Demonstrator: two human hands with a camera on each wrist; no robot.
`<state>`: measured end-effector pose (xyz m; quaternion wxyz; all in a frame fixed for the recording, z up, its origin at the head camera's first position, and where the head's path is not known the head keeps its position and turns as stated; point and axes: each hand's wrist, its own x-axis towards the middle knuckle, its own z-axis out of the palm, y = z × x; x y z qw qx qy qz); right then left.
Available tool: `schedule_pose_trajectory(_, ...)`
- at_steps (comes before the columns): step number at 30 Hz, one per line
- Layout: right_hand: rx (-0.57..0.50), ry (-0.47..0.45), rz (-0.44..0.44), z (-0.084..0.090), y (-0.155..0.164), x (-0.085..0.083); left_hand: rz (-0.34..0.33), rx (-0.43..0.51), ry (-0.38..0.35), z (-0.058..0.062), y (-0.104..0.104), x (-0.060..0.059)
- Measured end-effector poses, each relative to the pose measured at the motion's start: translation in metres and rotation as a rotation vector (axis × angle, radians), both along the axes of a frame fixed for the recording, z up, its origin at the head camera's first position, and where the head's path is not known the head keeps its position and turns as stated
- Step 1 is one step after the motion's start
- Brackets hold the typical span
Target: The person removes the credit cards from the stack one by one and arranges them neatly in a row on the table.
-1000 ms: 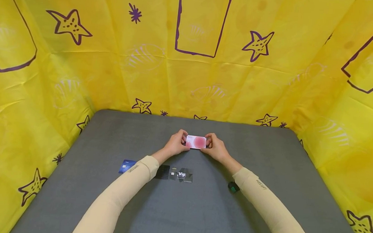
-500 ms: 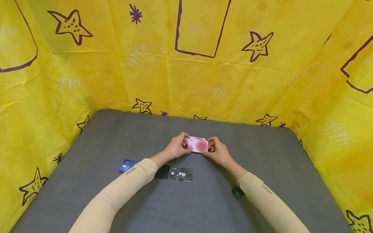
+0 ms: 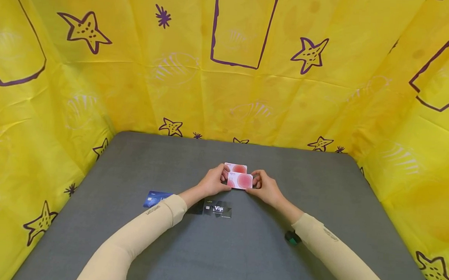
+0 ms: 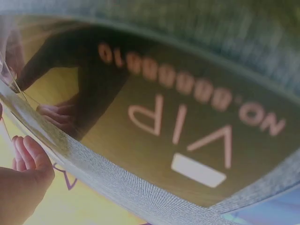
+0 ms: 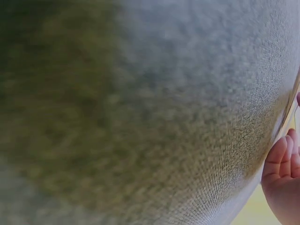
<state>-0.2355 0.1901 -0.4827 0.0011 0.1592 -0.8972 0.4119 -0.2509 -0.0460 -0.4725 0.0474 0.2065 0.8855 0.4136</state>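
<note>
Both hands hold a white card with a pink circle [image 3: 239, 181] in the head view. My left hand [image 3: 211, 181] pinches its left edge, and my right hand [image 3: 266, 189] pinches its right edge. Just behind lies a matching white card with a redder circle [image 3: 240, 168], its lower part covered by the held one. Beneath the left wrist is a glossy black VIP card [image 4: 154, 117], large in the left wrist view and mostly hidden by the arm from above. The right wrist view shows mainly cloth and the curled fingers of the right hand [image 5: 283, 173].
A blue card [image 3: 155, 199] lies partly under the left sleeve. Right of the black card is a dark grey "Vip" card [image 3: 218, 209]. A dark wrist-worn device with green [image 3: 292, 238] shows by the right cuff. Yellow patterned cloth [image 3: 226, 98] walls the grey table [image 3: 241, 251].
Both hands have drawn the white card toward me and slightly right. The second white card, hidden at first, now shows behind it.
</note>
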Motion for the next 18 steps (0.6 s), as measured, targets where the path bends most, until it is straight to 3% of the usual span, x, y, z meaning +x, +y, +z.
schedule_pose_trajectory(9,0.002,0.007,0.011,0.001,0.004,0.011,-0.030,0.035,0.050,-0.001,0.000,0.009)
schedule_pose_trajectory(18,0.002,-0.030,0.010,0.002,0.008,0.024,-0.054,0.026,0.008,0.002,0.001,0.020)
